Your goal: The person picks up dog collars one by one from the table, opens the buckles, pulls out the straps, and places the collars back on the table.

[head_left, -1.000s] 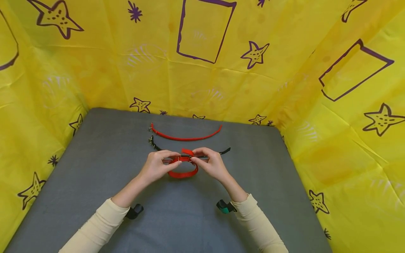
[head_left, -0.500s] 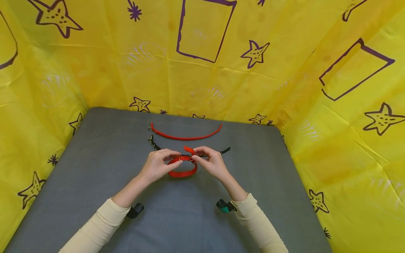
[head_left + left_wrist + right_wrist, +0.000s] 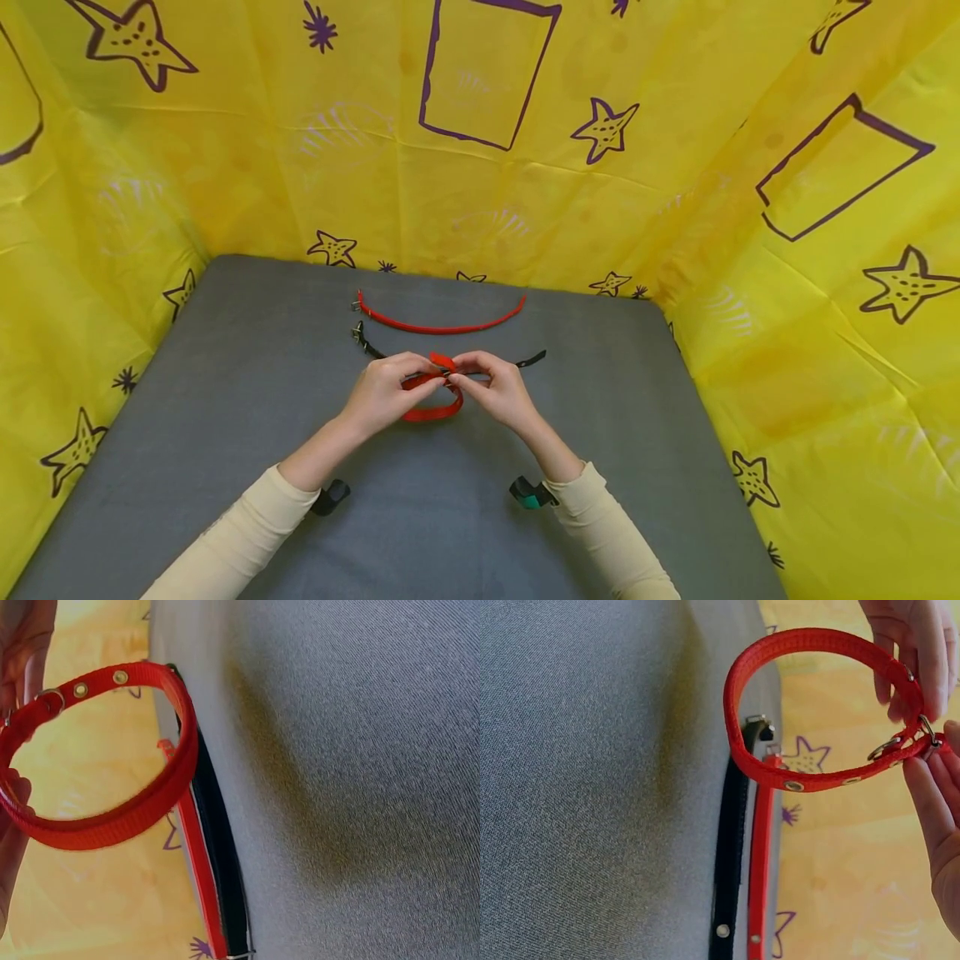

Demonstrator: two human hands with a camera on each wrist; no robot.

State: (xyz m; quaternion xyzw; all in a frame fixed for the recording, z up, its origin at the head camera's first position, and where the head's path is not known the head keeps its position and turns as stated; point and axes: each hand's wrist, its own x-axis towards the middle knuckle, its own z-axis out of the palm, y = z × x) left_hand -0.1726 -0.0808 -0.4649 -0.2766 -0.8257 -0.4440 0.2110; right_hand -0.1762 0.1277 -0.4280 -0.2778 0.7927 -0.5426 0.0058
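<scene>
A red collar, bent into a loop with its strap end through the metal buckle, is held up over the table. My left hand pinches it on the buckle side, thumb and fingers close together. From the other side my right hand pinches the strap near the buckle, its fingertips right by the left ones. The red strap tip sticks up between the hands. Metal eyelets and a D-ring show along the band. The fingers partly hide the buckle in the head view.
Behind the hands a black collar lies stretched out on the grey table, partly covered by them. Farther back lies another red collar, its buckle to the left. Yellow patterned cloth stands around the table's back and sides.
My left hand has shifted slightly right along the collar, closer to the right hand. The loop has moved a little left, and the strap tip has shifted slightly.
</scene>
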